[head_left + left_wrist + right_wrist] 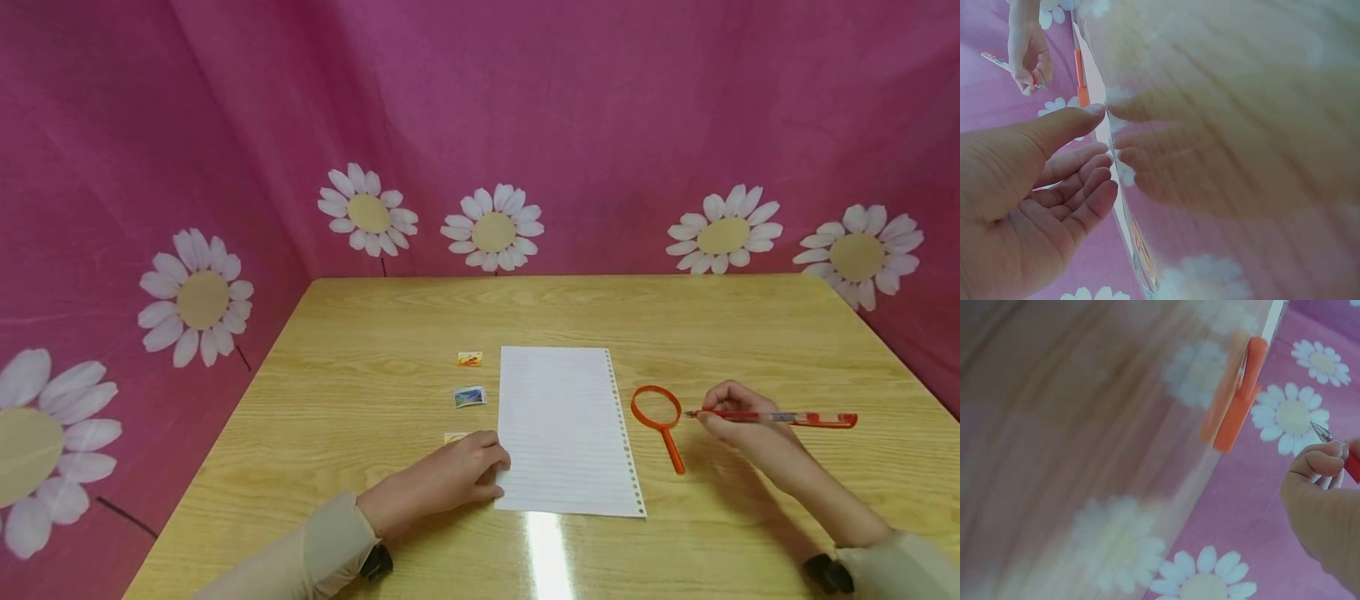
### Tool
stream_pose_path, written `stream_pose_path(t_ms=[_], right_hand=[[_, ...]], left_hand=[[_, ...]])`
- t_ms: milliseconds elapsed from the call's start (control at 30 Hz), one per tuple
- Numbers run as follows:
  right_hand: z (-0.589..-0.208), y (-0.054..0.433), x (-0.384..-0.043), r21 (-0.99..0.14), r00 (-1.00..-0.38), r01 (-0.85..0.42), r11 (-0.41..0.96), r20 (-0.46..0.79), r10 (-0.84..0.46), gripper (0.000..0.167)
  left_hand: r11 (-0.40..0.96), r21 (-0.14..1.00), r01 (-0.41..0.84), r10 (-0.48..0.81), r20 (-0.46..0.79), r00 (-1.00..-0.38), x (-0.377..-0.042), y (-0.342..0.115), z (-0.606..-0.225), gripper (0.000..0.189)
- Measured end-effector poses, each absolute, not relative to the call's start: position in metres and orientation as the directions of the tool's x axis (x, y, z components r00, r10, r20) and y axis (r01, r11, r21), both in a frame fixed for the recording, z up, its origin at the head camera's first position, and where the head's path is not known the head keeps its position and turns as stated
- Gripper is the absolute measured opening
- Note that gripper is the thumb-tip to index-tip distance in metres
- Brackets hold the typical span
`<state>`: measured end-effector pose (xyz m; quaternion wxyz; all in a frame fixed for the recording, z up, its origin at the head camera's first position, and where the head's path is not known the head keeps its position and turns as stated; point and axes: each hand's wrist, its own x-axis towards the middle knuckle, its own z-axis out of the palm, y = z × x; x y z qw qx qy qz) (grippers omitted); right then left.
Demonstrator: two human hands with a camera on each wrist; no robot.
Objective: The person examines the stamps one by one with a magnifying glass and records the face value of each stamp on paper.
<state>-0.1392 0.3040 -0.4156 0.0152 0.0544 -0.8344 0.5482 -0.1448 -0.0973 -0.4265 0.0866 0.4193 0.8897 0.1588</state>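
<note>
A white sheet of lined paper, punched with holes down its right edge, lies on the table. My left hand rests at its left edge, the fingertips and thumb right at the margin with the fingers relaxed. In my right hand is a red pen, pinched between thumb and fingers, its metal tip uncapped and pointing left. Just left of that tip lies an orange magnifying glass, handle toward me. The lowest of the small stamp-like pictures is partly hidden behind my left hand.
Left of the paper, an orange-yellow picture and a blue-green one lie in a column. The wooden table is bordered by a pink curtain with white daisies at the back and sides.
</note>
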Motion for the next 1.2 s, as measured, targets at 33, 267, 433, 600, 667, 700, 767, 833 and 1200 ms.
stream_pose_path(t_ms=[33,267,433,600,667,700,767,833,1200], right_hand=[[-0.416,0.301,-0.139,-0.917,-0.994,-0.105,0.386,0.08,-0.079,0.016],[-0.417,0.278,-0.14,-0.946,-0.992,-0.09,0.311,0.056,-0.115,0.021],[-0.418,0.263,-0.139,-0.963,-0.987,-0.104,0.247,0.068,-0.149,0.023],[-0.418,0.249,-0.142,-0.963,-0.985,-0.1,0.249,0.061,-0.16,0.021],[-0.418,0.243,-0.142,-0.961,-0.984,-0.095,0.26,0.052,-0.169,0.018],[-0.418,0.24,-0.143,-0.961,-0.983,-0.094,0.261,0.048,-0.176,0.017],[-0.417,0.233,-0.145,-0.959,-0.98,-0.107,0.261,0.058,-0.19,0.013],[-0.416,0.226,-0.148,-0.957,-0.978,-0.116,0.267,0.062,-0.201,0.012],[-0.414,0.2,-0.155,-0.956,-0.972,-0.078,0.284,0.009,-0.234,0.017]], left_hand=[[0.598,0.357,0.717,0.773,-0.023,-0.634,-0.145,-0.097,-0.427,0.02],[0.585,0.35,0.732,0.78,0.006,-0.626,-0.144,-0.097,-0.427,0.018],[0.588,0.347,0.73,0.778,0.003,-0.628,-0.144,-0.097,-0.426,0.019],[0.587,0.345,0.732,0.779,0.004,-0.627,-0.145,-0.097,-0.426,0.02],[0.583,0.341,0.737,0.782,0.009,-0.623,-0.145,-0.096,-0.426,0.019],[0.58,0.34,0.74,0.784,0.011,-0.62,-0.145,-0.096,-0.426,0.019],[0.577,0.337,0.744,0.787,0.013,-0.617,-0.146,-0.096,-0.426,0.019],[0.578,0.336,0.743,0.787,0.009,-0.616,-0.146,-0.096,-0.426,0.019],[0.577,0.324,0.75,0.793,-0.001,-0.61,-0.147,-0.097,-0.425,0.016]])
